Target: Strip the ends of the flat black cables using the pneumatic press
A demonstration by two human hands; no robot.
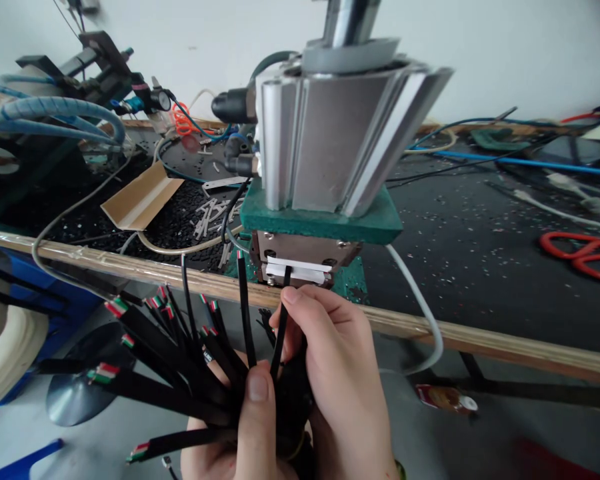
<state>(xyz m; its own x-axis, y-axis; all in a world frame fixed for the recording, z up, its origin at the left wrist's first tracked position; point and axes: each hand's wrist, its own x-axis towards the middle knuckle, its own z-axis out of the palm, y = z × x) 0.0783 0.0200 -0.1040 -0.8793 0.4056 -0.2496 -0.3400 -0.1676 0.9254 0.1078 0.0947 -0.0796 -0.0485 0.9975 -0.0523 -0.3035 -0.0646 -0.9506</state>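
Observation:
My left hand (253,420) is closed around a bundle of flat black cables (180,360), whose ends fan out to the left. Red, green and white inner wires show at many of the cut tips. Between thumb and fingers, my right hand (340,367) pinches a single black cable (281,333) from the bundle. That cable's tip lies inside the white-edged slot (300,269) at the front of a pneumatic press (325,140) with a green plate. Another cable (245,300) stands upright just left of it.
Black and pale offcuts (213,213) litter the bench beside a folded cardboard piece (143,197). Red-handled scissors (580,253) lie at the right. The bench's wooden edge (430,333) runs under the press. A hose (420,300) loops over it, and a bottle (445,398) lies below.

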